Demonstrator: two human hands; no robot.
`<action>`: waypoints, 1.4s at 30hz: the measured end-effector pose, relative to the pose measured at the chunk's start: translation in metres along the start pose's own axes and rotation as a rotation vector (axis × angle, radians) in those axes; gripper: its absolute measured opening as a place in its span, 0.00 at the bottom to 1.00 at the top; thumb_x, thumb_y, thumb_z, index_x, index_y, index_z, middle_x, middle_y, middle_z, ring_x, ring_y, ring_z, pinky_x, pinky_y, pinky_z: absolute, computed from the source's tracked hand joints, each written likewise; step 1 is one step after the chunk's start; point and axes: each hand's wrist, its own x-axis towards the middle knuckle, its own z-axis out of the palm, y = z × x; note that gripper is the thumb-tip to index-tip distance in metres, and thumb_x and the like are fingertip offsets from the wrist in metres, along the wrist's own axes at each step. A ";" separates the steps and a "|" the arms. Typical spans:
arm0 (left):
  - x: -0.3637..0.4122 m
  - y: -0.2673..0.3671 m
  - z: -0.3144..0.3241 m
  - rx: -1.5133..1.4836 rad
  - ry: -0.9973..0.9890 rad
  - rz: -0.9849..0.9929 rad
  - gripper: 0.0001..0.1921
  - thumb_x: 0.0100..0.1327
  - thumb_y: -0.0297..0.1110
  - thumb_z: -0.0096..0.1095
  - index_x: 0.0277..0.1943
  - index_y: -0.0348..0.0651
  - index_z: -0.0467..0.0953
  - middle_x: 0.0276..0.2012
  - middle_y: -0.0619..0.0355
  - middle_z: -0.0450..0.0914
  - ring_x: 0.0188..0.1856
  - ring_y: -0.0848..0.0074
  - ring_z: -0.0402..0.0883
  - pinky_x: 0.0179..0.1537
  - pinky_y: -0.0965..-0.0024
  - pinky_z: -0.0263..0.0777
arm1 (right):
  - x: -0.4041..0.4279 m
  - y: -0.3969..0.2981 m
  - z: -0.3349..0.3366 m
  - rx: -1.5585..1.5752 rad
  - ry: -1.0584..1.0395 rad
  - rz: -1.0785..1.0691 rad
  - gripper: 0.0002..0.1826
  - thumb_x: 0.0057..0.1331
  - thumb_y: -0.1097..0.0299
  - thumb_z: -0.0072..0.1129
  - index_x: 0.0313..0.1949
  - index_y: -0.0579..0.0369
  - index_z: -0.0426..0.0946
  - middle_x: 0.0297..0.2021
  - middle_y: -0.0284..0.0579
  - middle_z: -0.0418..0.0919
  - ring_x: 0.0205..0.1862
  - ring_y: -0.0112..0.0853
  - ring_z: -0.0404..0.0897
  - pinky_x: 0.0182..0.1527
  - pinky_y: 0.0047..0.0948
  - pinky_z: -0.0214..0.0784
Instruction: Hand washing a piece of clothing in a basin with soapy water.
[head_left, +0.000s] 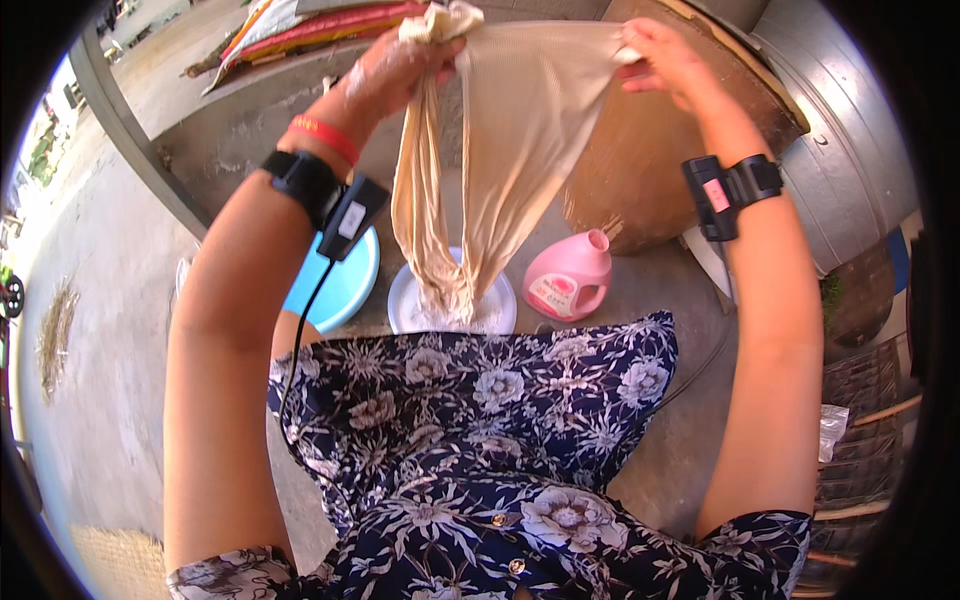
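A wet cream-coloured cloth garment (525, 112) is stretched between my two raised hands. My left hand (420, 64) grips a bunched part of it, and white suds cling to the wrist. The far corner is pinched between the thumb and fingers of my right hand (660, 60). Below, the garment's lower end hangs into a pale round basin (506, 304) with white foam in it; the basin's near side is hidden by my patterned clothing. Right of the basin stands a pink plastic detergent jug (566, 274), uncapped, with a printed label.
A light-blue basin (360, 277) sits to the left, partly behind my left forearm. Beyond the jug rise a large brown rounded vessel (637, 172) and a silvery metal container (832, 150). A low concrete ledge (247, 120) runs across the back left, with folded sacks (315, 30) above it.
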 end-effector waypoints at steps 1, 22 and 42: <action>0.002 -0.013 -0.009 0.175 -0.088 0.141 0.06 0.61 0.32 0.58 0.39 0.40 0.75 0.27 0.66 0.72 0.28 0.84 0.69 0.28 0.78 0.64 | 0.002 0.002 0.008 0.065 -0.029 0.021 0.14 0.68 0.56 0.46 0.45 0.52 0.70 0.36 0.35 0.75 0.33 0.23 0.76 0.36 0.25 0.74; -0.010 -0.028 0.026 -0.040 0.152 -0.272 0.09 0.55 0.29 0.63 0.38 0.36 0.76 0.29 0.60 0.77 0.28 0.78 0.74 0.30 0.73 0.68 | -0.039 -0.016 0.140 0.029 -0.073 -0.121 0.20 0.58 0.59 0.60 0.42 0.62 0.70 0.30 0.38 0.74 0.31 0.21 0.73 0.31 0.19 0.69; -0.028 0.022 0.004 0.165 -0.042 -0.036 0.07 0.60 0.28 0.47 0.35 0.45 0.75 0.22 0.69 0.67 0.20 0.85 0.61 0.20 0.81 0.55 | -0.011 0.042 0.093 0.258 -0.109 -0.091 0.11 0.66 0.63 0.48 0.42 0.54 0.76 0.35 0.33 0.78 0.36 0.20 0.75 0.41 0.23 0.68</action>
